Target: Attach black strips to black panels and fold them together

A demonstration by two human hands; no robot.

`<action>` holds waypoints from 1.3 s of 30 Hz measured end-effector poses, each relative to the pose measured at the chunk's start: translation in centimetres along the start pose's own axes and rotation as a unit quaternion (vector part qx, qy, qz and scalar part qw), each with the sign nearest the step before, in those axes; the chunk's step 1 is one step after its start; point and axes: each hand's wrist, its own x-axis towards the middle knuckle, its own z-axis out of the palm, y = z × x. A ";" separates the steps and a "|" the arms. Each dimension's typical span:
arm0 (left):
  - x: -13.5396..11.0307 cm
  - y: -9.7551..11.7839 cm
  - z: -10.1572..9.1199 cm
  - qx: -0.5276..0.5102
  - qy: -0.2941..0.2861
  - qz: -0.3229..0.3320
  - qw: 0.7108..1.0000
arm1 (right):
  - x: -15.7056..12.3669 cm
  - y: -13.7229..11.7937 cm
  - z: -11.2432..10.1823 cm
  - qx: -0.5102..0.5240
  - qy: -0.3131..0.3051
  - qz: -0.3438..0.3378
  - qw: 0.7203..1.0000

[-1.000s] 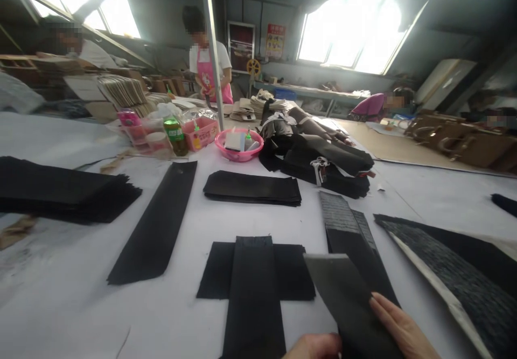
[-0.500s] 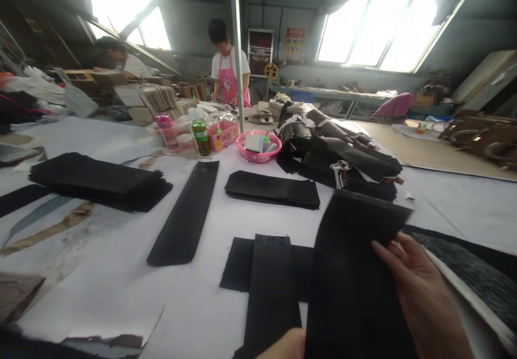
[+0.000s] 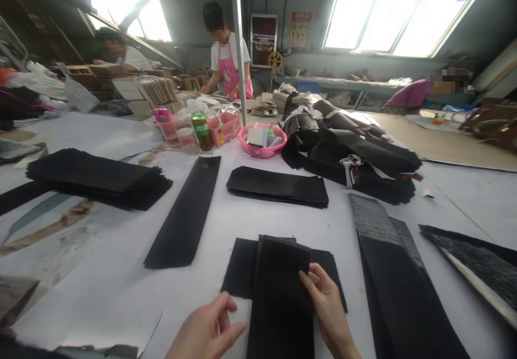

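Observation:
Pinched by its right edge, a black strip of sheet material (image 3: 283, 294) is in my right hand (image 3: 329, 305). It lies lengthwise over another black strip, whose top edge just shows behind it. Beneath them a black piece (image 3: 238, 267) runs crosswise on the table. My left hand (image 3: 212, 324) is just left of the held strip, fingers curved and apart, with nothing in it. To the right lie long black strips (image 3: 399, 273) with grey, textured far ends. A single black strip (image 3: 186, 213) rests slantwise to the left.
Stacks of black pieces lie at left (image 3: 97, 175) and centre (image 3: 278, 186). Behind them stand a pink basin (image 3: 262, 151), a green bottle (image 3: 201, 132) and a pink basket (image 3: 226, 130). A dark material heap (image 3: 355, 154) is at back right. A metal post (image 3: 239, 46) rises mid-table; co-workers are beyond.
My right hand has brought the black strip left and down onto the strip in the middle. My left hand has come up into view and is off the strips. The right-hand strips are now uncovered.

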 end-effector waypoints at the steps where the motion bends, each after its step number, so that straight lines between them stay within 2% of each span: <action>1: 1.2 0.0 -0.3 0.038 0.035 0.022 0.998 | 0.1 0.1 0.1 0.001 -0.003 0.004 1.000; 3: 3.6 0.3 -0.1 0.087 0.082 0.068 0.990 | 0.4 0.2 0.2 -0.003 -0.016 0.013 1.000; 6: 7.0 0.7 1.1 0.086 0.113 0.110 0.984 | 0.7 0.4 0.2 -0.023 -0.034 0.017 0.999; 10: 9.6 0.8 2.3 0.076 0.139 0.119 0.980 | 1.2 0.5 -0.4 -0.094 -0.038 -0.011 0.995; 14: 10.3 0.3 2.5 0.060 0.094 0.091 0.990 | 2.4 0.1 -1.0 -0.228 0.017 -0.038 0.973; 18: 10.8 -0.4 2.6 0.054 0.084 0.077 0.992 | 3.6 -0.2 -1.0 -0.367 0.081 -0.065 0.924; 21: 11.0 -0.6 2.7 0.068 0.088 0.076 0.991 | 4.2 -0.1 -0.8 -0.427 0.100 -0.081 0.895; 27: 11.4 -0.3 2.8 0.067 0.099 0.035 0.992 | 4.6 0.5 -0.6 -0.486 0.122 -0.089 0.861; 39: 12.5 -0.7 2.7 0.045 0.103 0.001 0.994 | 5.1 0.9 -0.9 -0.529 0.123 -0.071 0.837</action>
